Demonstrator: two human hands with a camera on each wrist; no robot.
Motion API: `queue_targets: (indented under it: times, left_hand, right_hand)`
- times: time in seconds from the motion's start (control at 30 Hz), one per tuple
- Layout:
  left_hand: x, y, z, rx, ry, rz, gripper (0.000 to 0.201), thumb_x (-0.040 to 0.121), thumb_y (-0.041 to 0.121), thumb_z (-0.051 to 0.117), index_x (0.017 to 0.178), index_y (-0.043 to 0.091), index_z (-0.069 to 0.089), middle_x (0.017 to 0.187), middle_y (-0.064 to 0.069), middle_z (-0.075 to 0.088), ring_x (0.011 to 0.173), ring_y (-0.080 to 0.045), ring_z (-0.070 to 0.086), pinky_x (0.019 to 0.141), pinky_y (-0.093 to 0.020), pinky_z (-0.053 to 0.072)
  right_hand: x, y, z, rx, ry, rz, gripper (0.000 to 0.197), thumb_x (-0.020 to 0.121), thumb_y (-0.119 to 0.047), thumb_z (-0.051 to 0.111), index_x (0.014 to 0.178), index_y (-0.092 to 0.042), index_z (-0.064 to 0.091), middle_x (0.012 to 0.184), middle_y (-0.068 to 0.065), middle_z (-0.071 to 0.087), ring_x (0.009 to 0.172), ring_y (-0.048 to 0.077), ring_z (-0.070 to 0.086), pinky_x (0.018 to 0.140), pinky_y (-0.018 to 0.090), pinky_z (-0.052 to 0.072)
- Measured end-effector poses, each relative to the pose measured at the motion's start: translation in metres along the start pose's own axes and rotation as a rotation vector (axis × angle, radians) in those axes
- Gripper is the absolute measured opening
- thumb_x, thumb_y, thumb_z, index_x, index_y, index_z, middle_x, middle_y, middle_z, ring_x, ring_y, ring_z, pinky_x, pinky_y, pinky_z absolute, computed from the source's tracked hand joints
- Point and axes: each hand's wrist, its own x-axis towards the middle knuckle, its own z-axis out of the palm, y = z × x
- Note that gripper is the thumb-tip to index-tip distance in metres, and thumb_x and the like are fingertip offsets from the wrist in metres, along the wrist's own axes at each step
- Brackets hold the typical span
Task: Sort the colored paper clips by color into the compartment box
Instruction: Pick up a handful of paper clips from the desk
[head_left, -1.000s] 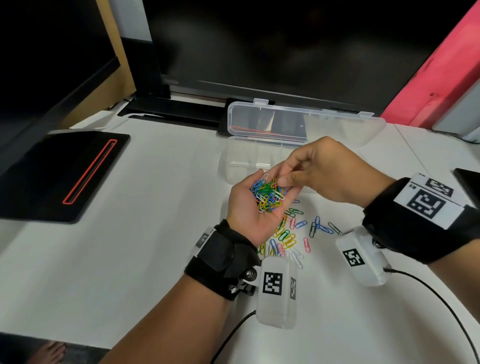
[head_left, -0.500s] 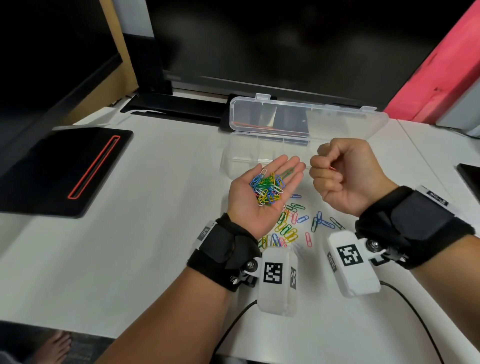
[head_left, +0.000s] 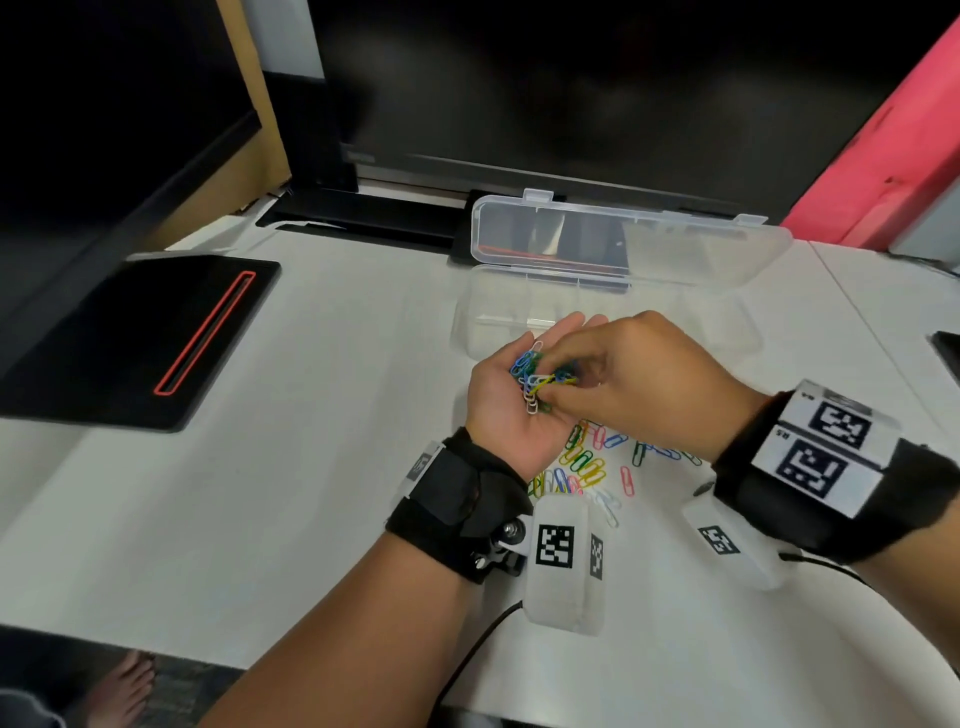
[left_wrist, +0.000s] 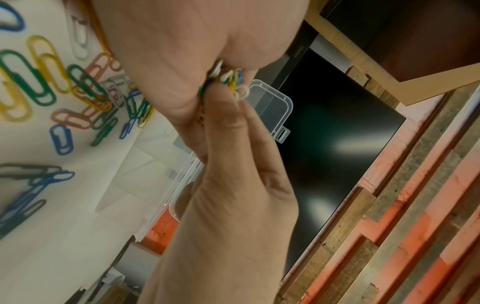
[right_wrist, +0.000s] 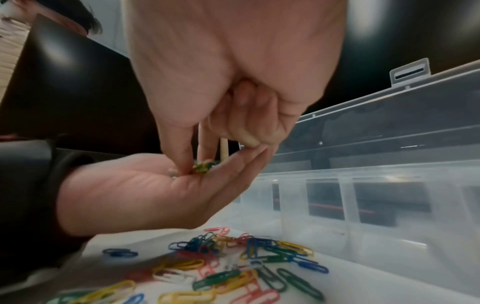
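My left hand (head_left: 501, 415) is held palm up above the white table, its fingers nearly straight, carrying a heap of mixed colored paper clips (head_left: 530, 371). My right hand (head_left: 563, 387) reaches over from the right, and its thumb and forefinger pinch clips in that heap (right_wrist: 203, 165). Several more loose clips (head_left: 589, 462) in red, yellow, green, blue and white lie on the table under both hands (right_wrist: 233, 265). The clear compartment box (head_left: 485, 322) stands just beyond the hands with its lid (head_left: 623, 244) raised open. Its compartments (right_wrist: 369, 207) look bare.
A black pad with a red-outlined slot (head_left: 140, 332) lies at the left. A dark monitor (head_left: 571, 78) stands behind the box, and a pink-red board (head_left: 883, 156) leans at the back right. A dark object (head_left: 948, 353) touches the right edge. Cables trail from both wrist cameras.
Half a second ago my right hand was a closed fist held apart to the right. It has moved back left onto the left palm and now pinches clips there. The left hand stayed put.
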Motion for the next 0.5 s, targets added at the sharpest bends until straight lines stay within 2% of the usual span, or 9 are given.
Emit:
queue_targets:
  times: [0.07, 0.1, 0.2, 0.27, 0.33, 0.37, 0.43, 0.47, 0.5]
  left_hand:
    - [0.000, 0.001, 0.000, -0.036, 0.019, -0.009, 0.040, 0.101, 0.023, 0.036, 0.105, -0.004, 0.066, 0.086, -0.018, 0.072, 0.072, -0.027, 0.073, 0.063, -0.030, 0.060]
    - [0.001, 0.000, -0.001, -0.050, 0.032, -0.012, 0.038, 0.100, 0.022, 0.039, 0.102, -0.005, 0.066, 0.086, -0.019, 0.071, 0.073, -0.028, 0.072, 0.063, -0.031, 0.061]
    - [0.002, -0.002, 0.000, -0.072, 0.028, -0.004, 0.036, 0.099, 0.019, 0.043, 0.097, -0.007, 0.067, 0.093, -0.021, 0.070, 0.084, -0.030, 0.070, 0.083, -0.040, 0.056]
    - [0.002, -0.003, -0.001, -0.084, 0.013, 0.003, 0.041, 0.099, 0.018, 0.041, 0.090, -0.010, 0.070, 0.094, -0.023, 0.069, 0.082, -0.032, 0.071, 0.084, -0.047, 0.053]
    - [0.003, -0.003, -0.001, -0.098, -0.015, 0.008, 0.041, 0.100, 0.019, 0.037, 0.098, -0.009, 0.067, 0.094, -0.023, 0.070, 0.081, -0.033, 0.071, 0.083, -0.047, 0.054]
    - [0.003, -0.003, -0.001, -0.098, -0.022, 0.011, 0.040, 0.100, 0.020, 0.036, 0.101, -0.008, 0.065, 0.092, -0.022, 0.070, 0.081, -0.032, 0.071, 0.082, -0.045, 0.055]
    - [0.004, -0.002, -0.003, -0.108, -0.031, 0.010, 0.043, 0.100, 0.020, 0.036, 0.096, -0.008, 0.068, 0.090, -0.021, 0.070, 0.081, -0.031, 0.070, 0.079, -0.042, 0.057]
    - [0.004, -0.001, -0.004, -0.102, -0.033, 0.009, 0.044, 0.100, 0.020, 0.035, 0.094, -0.008, 0.069, 0.090, -0.020, 0.069, 0.080, -0.031, 0.070, 0.076, -0.040, 0.058]
    - [0.004, -0.001, -0.004, -0.085, -0.034, 0.009, 0.044, 0.101, 0.020, 0.034, 0.098, -0.007, 0.069, 0.090, -0.020, 0.069, 0.079, -0.031, 0.070, 0.071, -0.038, 0.060]
  right_hand:
    - [0.002, 0.002, 0.003, 0.047, 0.052, 0.003, 0.011, 0.080, -0.034, 0.074, 0.091, -0.034, 0.076, 0.062, -0.019, 0.058, 0.067, 0.010, 0.058, 0.072, 0.035, 0.053]
    - [0.004, 0.003, 0.003, 0.070, 0.066, 0.016, 0.009, 0.080, -0.033, 0.074, 0.089, -0.032, 0.076, 0.064, -0.017, 0.061, 0.066, 0.009, 0.059, 0.071, 0.035, 0.053]
    - [0.011, 0.008, -0.001, 0.089, 0.092, 0.066, 0.010, 0.082, -0.035, 0.072, 0.089, -0.029, 0.076, 0.071, -0.011, 0.071, 0.070, 0.007, 0.064, 0.071, 0.033, 0.055]
    - [0.014, 0.011, -0.003, 0.055, 0.114, 0.080, 0.014, 0.082, -0.038, 0.073, 0.093, -0.029, 0.075, 0.063, -0.016, 0.065, 0.074, 0.008, 0.066, 0.075, 0.031, 0.054]
    - [0.017, 0.012, -0.005, 0.033, 0.141, 0.077, 0.021, 0.081, -0.037, 0.074, 0.100, -0.032, 0.070, 0.054, -0.018, 0.059, 0.075, 0.005, 0.066, 0.078, 0.029, 0.052]
    - [0.017, 0.011, -0.007, 0.054, 0.149, 0.065, 0.020, 0.081, -0.033, 0.074, 0.100, -0.032, 0.068, 0.051, -0.016, 0.059, 0.070, 0.003, 0.064, 0.076, 0.026, 0.051]
    - [0.014, 0.008, -0.015, 0.082, 0.094, 0.014, 0.013, 0.081, -0.026, 0.075, 0.091, -0.031, 0.069, 0.056, -0.017, 0.062, 0.063, -0.001, 0.061, 0.068, 0.018, 0.049]
    - [0.012, 0.007, -0.018, 0.050, 0.024, -0.018, 0.012, 0.079, -0.026, 0.076, 0.088, -0.032, 0.071, 0.063, -0.018, 0.065, 0.066, -0.001, 0.061, 0.069, 0.018, 0.050]
    - [0.010, 0.006, -0.019, -0.019, -0.054, -0.036, 0.012, 0.077, -0.029, 0.076, 0.087, -0.034, 0.073, 0.071, -0.018, 0.067, 0.071, 0.002, 0.062, 0.073, 0.024, 0.052]
